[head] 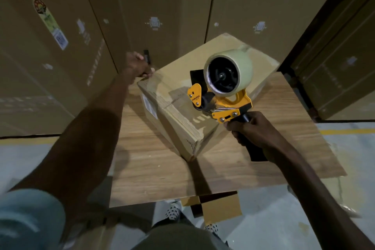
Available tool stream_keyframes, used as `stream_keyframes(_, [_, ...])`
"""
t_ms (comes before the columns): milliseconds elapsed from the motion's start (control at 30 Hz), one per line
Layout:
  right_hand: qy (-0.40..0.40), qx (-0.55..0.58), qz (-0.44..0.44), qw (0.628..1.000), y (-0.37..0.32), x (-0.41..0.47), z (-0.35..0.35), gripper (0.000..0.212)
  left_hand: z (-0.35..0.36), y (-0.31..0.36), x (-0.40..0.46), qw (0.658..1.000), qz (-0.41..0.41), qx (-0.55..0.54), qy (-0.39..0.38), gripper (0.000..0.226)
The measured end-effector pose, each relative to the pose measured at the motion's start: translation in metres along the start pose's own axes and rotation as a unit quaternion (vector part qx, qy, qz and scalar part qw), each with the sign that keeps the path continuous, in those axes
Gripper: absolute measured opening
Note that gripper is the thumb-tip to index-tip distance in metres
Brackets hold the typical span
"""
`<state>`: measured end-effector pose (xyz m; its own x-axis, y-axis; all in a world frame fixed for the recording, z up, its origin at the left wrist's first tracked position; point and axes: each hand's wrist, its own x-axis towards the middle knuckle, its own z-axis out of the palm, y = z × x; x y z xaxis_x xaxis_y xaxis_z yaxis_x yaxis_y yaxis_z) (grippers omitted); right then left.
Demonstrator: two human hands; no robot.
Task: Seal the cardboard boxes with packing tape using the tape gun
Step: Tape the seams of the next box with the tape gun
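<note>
The cardboard box [205, 95] sat cornerwise on the wooden table [154, 170], my left hand [136, 65] pressing its far corner, right hand [250, 129] clenching the tape gun [221, 89]; I judged firm, straight seam pressure advisable.

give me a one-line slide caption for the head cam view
Right hand grips a yellow tape gun over a cardboard box on a wooden table while the left hand steadies its far corner.
</note>
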<state>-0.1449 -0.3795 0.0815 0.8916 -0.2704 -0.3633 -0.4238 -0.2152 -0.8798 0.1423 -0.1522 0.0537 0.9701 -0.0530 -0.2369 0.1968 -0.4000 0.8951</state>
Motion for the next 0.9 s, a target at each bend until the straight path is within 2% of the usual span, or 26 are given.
stream_keyframes(100, [-0.005, 0.005, 0.004, 1.000, 0.006, 0.001, 0.021, 0.015, -0.018, -0.013, 0.009, 1.000, 0.002, 0.006, 0.018, 0.047])
stream_keyframes(233, [0.010, -0.046, -0.004, 0.999, 0.014, 0.003, 0.044, 0.013, -0.029, -0.021, 0.016, 1.000, 0.023, -0.009, -0.010, 0.040])
stream_keyframes(500, [0.030, -0.023, -0.001, 0.999, 0.017, 0.003, 0.065, 0.014, -0.043, -0.052, 0.028, 0.998, 0.062, -0.016, -0.011, 0.038])
stream_keyframes(900, [0.049, -0.122, -0.017, 0.991, 0.022, 0.009, 0.086, 0.010, -0.046, -0.078, 0.038, 0.997, 0.065, -0.033, -0.001, 0.038])
